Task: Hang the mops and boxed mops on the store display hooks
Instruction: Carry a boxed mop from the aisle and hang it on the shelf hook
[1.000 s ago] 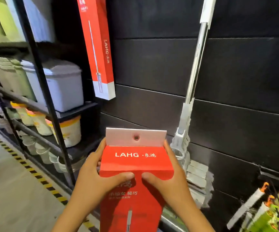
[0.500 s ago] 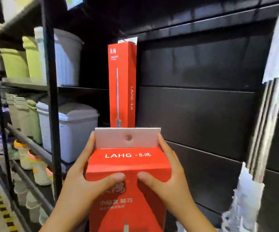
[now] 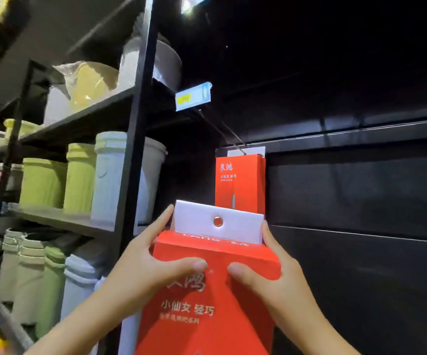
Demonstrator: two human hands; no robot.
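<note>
So the box (image 3: 207, 303) is a tall red carton with gold and white Chinese lettering on the front. A white tab (image 3: 235, 226) sticks up from its top, and the tab has one metal-ringed hole (image 3: 217, 221) in the middle. The bottom of the box runs out of the picture.

Count: two red boxes in total. One is in the hands, and a matching hung box (image 3: 240, 183) sits just above and behind the thumbs, right past the tab. I can see one hook (image 3: 222, 129), a thin rod slanting down from up above the hands to the top of the hung box. One pale blue tag (image 3: 193, 97) sits at its near end.

Both hands are clamped on the box near its top. The left hand (image 3: 140, 272) grips the left side, with its thumb across the red front and its index finger stretched up along the tab's left edge. The right hand (image 3: 279, 280) mirrors it on the right side, thumb across the front. The thumb tips are close but not touching. The box is tipped a bit, with its top leaning away. The tab's hole is below the hook and not on it.

Left of the left hand there's a black shelf (image 3: 135, 149) stacked with green and white bins (image 3: 79, 175), too many and too blurry to count. Right of the right hand is a dark panelled wall (image 3: 360, 201).
</note>
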